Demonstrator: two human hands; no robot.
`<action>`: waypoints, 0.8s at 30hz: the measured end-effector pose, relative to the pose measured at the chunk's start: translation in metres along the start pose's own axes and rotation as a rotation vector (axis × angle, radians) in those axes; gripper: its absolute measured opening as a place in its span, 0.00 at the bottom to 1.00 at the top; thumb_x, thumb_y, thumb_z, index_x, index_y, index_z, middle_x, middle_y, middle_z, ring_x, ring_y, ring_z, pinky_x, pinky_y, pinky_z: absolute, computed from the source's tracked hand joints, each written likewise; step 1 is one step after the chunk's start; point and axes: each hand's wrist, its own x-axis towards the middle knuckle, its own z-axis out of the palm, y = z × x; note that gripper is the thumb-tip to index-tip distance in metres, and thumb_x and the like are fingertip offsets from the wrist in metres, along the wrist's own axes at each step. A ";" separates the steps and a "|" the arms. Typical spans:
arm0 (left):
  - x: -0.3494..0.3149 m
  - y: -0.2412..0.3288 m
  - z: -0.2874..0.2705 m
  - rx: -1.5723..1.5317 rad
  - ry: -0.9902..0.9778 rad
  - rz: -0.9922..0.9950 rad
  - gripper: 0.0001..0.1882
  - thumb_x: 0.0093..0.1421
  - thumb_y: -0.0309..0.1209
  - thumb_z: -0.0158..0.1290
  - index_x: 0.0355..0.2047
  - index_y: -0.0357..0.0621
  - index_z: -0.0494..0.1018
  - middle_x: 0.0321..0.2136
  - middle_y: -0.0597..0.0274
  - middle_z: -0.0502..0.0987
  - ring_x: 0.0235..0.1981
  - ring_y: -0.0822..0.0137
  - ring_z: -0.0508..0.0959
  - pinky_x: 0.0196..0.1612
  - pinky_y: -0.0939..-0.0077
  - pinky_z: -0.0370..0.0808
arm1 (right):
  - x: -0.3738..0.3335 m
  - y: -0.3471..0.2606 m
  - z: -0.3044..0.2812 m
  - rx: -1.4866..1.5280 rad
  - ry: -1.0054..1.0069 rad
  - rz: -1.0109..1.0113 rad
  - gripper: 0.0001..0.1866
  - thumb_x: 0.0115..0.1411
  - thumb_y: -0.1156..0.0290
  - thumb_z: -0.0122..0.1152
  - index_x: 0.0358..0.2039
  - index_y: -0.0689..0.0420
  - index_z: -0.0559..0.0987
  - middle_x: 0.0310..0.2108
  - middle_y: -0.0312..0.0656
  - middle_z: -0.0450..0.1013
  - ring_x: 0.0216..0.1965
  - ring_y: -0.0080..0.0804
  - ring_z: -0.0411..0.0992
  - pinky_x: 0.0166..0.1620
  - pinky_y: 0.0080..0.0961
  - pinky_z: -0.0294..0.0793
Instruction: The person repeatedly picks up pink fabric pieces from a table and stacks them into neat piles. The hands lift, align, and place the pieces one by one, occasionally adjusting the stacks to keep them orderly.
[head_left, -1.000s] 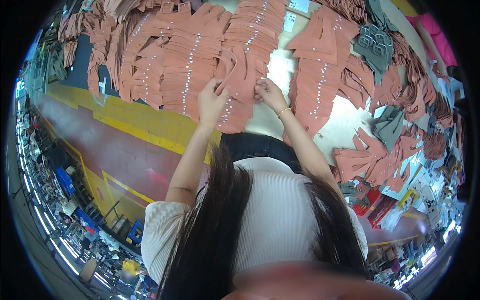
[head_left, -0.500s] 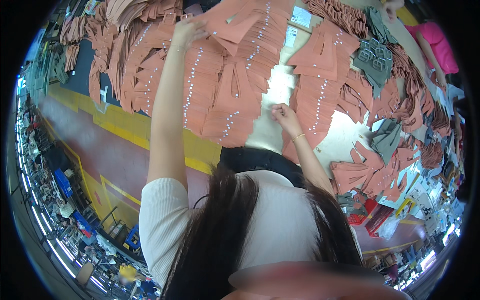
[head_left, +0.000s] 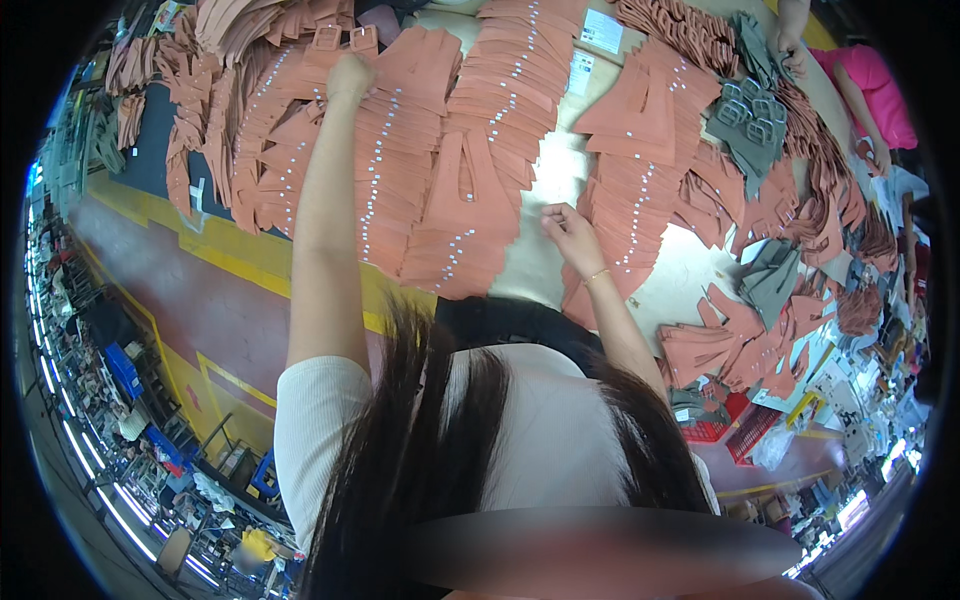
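My left hand [head_left: 350,77] reaches to the far left over salmon-coloured cut pieces [head_left: 410,130] laid overlapping in columns, with small white tags along them. Its fingers are curled down and partly hidden, just below two salmon-covered buckles [head_left: 363,39]; what they grip cannot be made out. Nearer to me, my right hand [head_left: 574,238] hovers above the pale tabletop [head_left: 545,262], between two columns of pieces. Its fingers are curled in, and nothing shows in them. A slotted salmon piece [head_left: 474,165] tops the column to its left.
Grey-green pieces with several buckles [head_left: 750,115] lie at the right, among more salmon bundles. Another person's hand [head_left: 790,45] is at the far right, near a pink sleeve [head_left: 868,95]. Red baskets [head_left: 752,430] stand lower right. A yellow-edged floor [head_left: 180,260] runs along the left.
My left hand has let go of a salmon piece it was holding up and has moved a little left and nearer, below the buckles. My right hand has barely moved.
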 end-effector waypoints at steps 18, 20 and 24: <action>-0.230 -0.036 0.109 0.039 0.187 0.477 0.24 0.50 0.34 0.61 0.46 0.38 0.71 0.39 0.46 0.69 0.43 0.48 0.69 0.46 0.58 0.68 | -0.005 -0.007 -0.094 -0.072 0.474 -0.139 0.12 0.59 0.68 0.56 0.40 0.62 0.77 0.31 0.41 0.76 0.32 0.25 0.74 0.36 0.22 0.72; -0.243 -0.038 0.113 0.049 0.181 0.455 0.25 0.51 0.33 0.60 0.48 0.37 0.70 0.39 0.47 0.69 0.43 0.48 0.69 0.46 0.59 0.67 | 0.005 -0.012 -0.120 -0.208 0.558 -0.132 0.13 0.60 0.68 0.56 0.40 0.65 0.76 0.32 0.42 0.76 0.33 0.26 0.75 0.38 0.23 0.72; -0.255 -0.037 0.116 0.113 0.250 0.464 0.24 0.52 0.32 0.58 0.48 0.36 0.69 0.39 0.47 0.69 0.42 0.48 0.69 0.46 0.59 0.67 | 0.043 -0.020 -0.159 -0.421 0.799 -0.280 0.14 0.56 0.65 0.59 0.39 0.61 0.78 0.32 0.47 0.75 0.34 0.38 0.74 0.40 0.32 0.72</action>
